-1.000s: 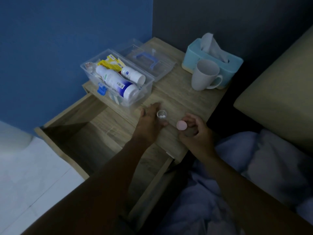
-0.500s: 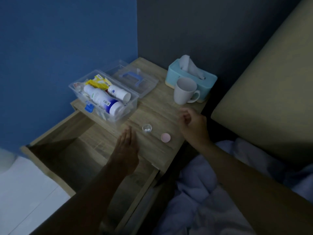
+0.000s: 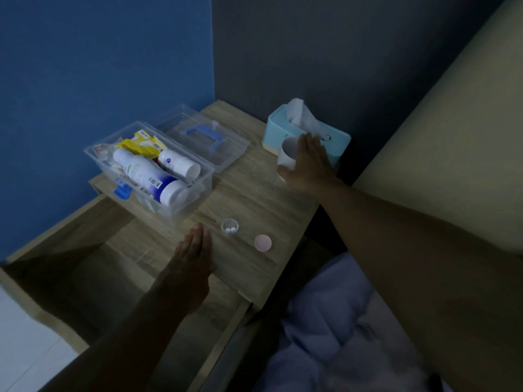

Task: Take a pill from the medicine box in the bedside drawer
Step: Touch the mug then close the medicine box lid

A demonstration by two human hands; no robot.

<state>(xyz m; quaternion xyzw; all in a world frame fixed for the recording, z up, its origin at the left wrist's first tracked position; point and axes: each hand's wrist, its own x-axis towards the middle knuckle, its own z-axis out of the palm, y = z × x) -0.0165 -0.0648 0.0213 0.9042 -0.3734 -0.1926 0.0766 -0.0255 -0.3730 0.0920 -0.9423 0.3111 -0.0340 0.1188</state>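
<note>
A small clear pill vial (image 3: 229, 225) with two white pills inside stands open on the bedside table (image 3: 254, 199). Its pink cap (image 3: 263, 243) lies just to its right. The clear medicine box (image 3: 198, 190) sits open at the table's left, holding white bottles and yellow packets. My left hand (image 3: 192, 258) hovers flat and empty above the table's front edge, left of the vial. My right hand (image 3: 307, 164) reaches to the back right and wraps around the white mug (image 3: 288, 152); whether the fingers have closed on it is unclear.
The box's clear lid with a blue handle (image 3: 203, 137) lies behind the box. A teal tissue box (image 3: 334, 142) stands behind the mug. The wooden drawer (image 3: 70, 267) is pulled out at lower left. Bedding (image 3: 339, 335) lies at lower right.
My left hand let go of the vial and drew back. My right hand set down the pink cap and moved back and right to the mug.
</note>
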